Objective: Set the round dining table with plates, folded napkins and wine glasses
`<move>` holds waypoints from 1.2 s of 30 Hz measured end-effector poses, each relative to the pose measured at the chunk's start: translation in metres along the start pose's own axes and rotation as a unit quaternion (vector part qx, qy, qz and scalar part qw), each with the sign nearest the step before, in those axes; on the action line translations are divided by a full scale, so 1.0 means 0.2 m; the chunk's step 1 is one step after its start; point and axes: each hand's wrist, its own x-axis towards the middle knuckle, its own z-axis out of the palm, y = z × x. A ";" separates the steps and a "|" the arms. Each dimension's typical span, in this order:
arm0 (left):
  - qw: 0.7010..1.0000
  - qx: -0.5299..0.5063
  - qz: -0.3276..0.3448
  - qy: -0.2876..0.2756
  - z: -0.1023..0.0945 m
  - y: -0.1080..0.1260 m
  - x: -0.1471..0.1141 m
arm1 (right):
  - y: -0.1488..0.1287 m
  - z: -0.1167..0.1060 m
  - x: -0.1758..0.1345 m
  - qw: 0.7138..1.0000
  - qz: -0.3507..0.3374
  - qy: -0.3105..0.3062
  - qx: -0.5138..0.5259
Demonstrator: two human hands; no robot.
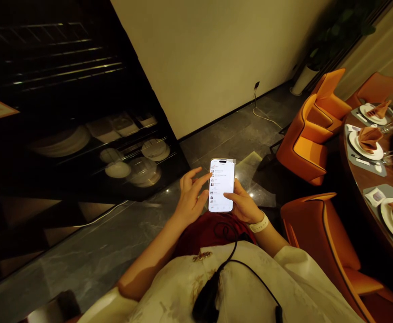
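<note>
A smartphone (220,186) with a bright white screen and a list of small rows is held upright in front of my body. My right hand (245,202) grips it from the right, thumb lying over the lower part of the screen; its other fingers are mostly hidden behind the phone. On that wrist is a pale watch band (259,223). My left hand (192,196) is at the phone's left edge, fingers apart, the index fingertip over the screen's upper left side. Whether that fingertip touches the glass I cannot tell.
Orange chairs (312,139) stand on the right around a round table (359,179) laid with plates and folded napkins. Shelves with stacked dishes (145,172) are at the left. A white cable (267,117) runs from the wall over the floor. A black cord (228,258) hangs at my chest.
</note>
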 end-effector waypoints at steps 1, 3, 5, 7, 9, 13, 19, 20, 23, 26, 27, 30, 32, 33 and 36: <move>1.000 0.001 0.000 0.000 0.00 0.00 0.00 | 0.00 0.00 0.00 1.000 0.001 0.002 0.001; 1.000 0.004 0.000 -0.001 0.00 0.00 0.01 | -0.01 0.01 -0.01 1.000 0.003 0.005 0.003; 1.000 0.006 0.000 -0.004 0.00 -0.01 0.01 | -0.01 0.01 -0.01 1.000 0.006 0.005 0.005; 1.000 0.005 0.000 -0.011 0.00 -0.01 0.01 | -0.02 0.01 -0.01 1.000 0.008 0.004 0.008; 1.000 0.001 -0.002 -0.014 0.01 -0.01 0.02 | -0.02 0.01 -0.01 1.000 0.008 0.002 0.009; 1.000 -0.003 -0.006 -0.010 0.01 0.00 0.02 | -0.02 0.01 -0.01 1.000 0.009 -0.001 0.008; 1.000 -0.010 0.004 0.001 0.00 0.02 0.02 | -0.04 0.02 0.01 1.000 0.008 0.012 0.021; 1.000 -0.012 0.005 0.002 0.00 0.02 0.02 | -0.04 0.02 0.01 1.000 0.007 0.014 0.023; 1.000 -0.013 0.012 0.002 -0.01 0.03 0.02 | -0.04 0.02 0.01 1.000 0.002 0.015 0.026; 1.000 -0.011 0.018 -0.001 -0.01 0.04 0.03 | -0.03 0.02 0.01 1.000 -0.004 0.013 0.025; 1.000 -0.010 0.019 -0.002 -0.02 0.03 0.03 | -0.03 0.02 0.02 1.000 -0.003 0.012 0.025; 1.000 -0.009 0.017 -0.010 -0.02 0.03 0.03 | -0.02 0.03 0.02 1.000 0.001 0.011 0.025; 1.000 -0.011 0.014 -0.018 -0.01 0.03 0.03 | -0.03 0.04 0.02 1.000 -0.003 0.012 0.024; 1.000 -0.012 0.011 -0.023 -0.01 0.03 0.02 | -0.04 0.04 0.02 1.000 -0.008 0.012 0.023; 0.999 -0.016 0.003 -0.038 0.00 0.05 0.00 | -0.08 0.06 0.02 0.999 -0.020 0.015 0.019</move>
